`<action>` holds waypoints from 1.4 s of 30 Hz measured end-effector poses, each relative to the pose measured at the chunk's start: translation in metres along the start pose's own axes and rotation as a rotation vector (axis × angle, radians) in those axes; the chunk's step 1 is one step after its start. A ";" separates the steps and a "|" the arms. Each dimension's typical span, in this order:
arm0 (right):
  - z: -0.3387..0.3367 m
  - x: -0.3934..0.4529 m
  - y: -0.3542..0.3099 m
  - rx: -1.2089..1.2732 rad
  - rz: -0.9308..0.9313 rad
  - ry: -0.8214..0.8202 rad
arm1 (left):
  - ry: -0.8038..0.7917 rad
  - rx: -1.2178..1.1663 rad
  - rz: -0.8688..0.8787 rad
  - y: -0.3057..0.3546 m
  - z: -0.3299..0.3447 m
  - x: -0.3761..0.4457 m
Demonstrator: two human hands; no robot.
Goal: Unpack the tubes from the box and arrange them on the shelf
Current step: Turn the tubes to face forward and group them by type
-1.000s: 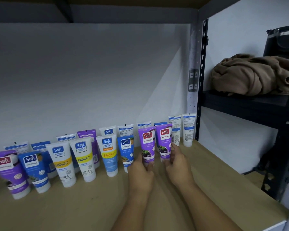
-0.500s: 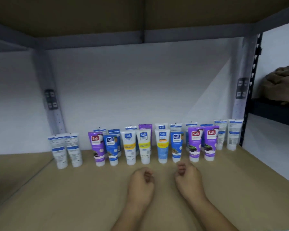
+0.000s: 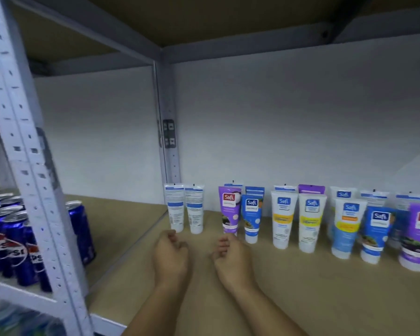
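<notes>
Several Safi tubes stand cap-down in two rows along the back of the brown shelf board (image 3: 301, 299). From the left come two white tubes (image 3: 176, 209), a purple tube (image 3: 229, 212), a blue tube (image 3: 252, 217) and two white-and-yellow tubes (image 3: 283, 219), with more blue and purple ones running off the right edge. My left hand (image 3: 171, 257) and my right hand (image 3: 233, 260) hover side by side just in front of the row's left end, fingers loosely curled and holding nothing. My right fingertips are close to the purple tube's cap. No box is in view.
A grey perforated shelf post (image 3: 32, 166) stands at the near left, and another post (image 3: 169, 132) rises behind the white tubes. Blue Pepsi cans (image 3: 17, 248) fill the neighbouring shelf on the left. A shelf board hangs overhead.
The view has swung left along the row. My hands let go of the two purple tubes at the right end, drew back, and now hover empty near the left end.
</notes>
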State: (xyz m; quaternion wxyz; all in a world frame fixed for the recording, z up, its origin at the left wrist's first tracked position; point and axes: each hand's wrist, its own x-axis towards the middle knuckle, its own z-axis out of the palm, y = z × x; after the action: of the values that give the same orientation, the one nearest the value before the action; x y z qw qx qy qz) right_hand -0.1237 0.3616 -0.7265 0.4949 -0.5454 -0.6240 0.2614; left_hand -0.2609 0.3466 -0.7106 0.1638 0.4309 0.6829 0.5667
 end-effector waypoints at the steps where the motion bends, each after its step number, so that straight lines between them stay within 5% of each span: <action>1: 0.012 0.007 -0.001 -0.003 0.004 -0.008 | 0.020 -0.013 0.000 -0.001 -0.001 0.008; 14: 0.082 0.077 0.001 -0.111 -0.117 0.096 | -0.043 -0.070 0.118 -0.009 0.015 0.072; 42: 0.076 0.081 -0.001 -0.136 -0.149 0.032 | -0.113 -0.059 0.150 -0.017 0.022 0.080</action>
State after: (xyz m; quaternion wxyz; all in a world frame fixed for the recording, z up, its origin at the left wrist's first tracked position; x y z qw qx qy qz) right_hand -0.1860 0.4533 -0.7267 0.4846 -0.5338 -0.6713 0.1721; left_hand -0.2981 0.4223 -0.7116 0.1718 0.5072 0.6212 0.5721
